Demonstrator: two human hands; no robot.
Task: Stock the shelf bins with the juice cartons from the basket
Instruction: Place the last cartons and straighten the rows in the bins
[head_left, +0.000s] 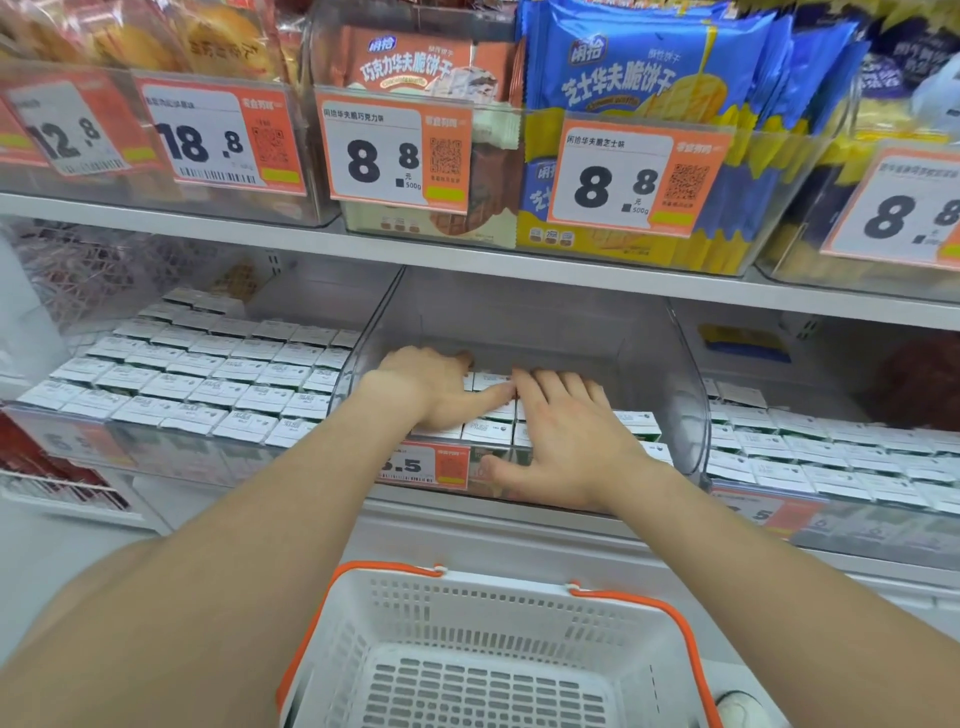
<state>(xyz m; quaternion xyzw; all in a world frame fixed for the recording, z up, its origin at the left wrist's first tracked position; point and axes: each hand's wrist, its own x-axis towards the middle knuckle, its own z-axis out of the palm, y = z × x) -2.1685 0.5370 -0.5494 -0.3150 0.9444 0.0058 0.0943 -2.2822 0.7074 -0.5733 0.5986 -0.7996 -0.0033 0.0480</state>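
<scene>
A clear middle bin (691, 410) on the lower shelf holds a few rows of white-topped juice cartons (485, 431) at its front. My left hand (431, 389) reaches into this bin and rests on the cartons at the left, fingers curled over them. Beside it, my right hand (561, 431) lies flat on the cartons with fingers spread and its thumb down the bin's front. Whether either hand grips a carton cannot be made out. Below, the white basket with orange handles (395, 654) shows a bare bottom.
The left bin (208, 384) and the right bin (831, 457) are packed with the same cartons. The upper shelf (467, 254) overhangs close above, carrying snack bags and orange price tags. A shoe tip (737, 704) shows beside the basket.
</scene>
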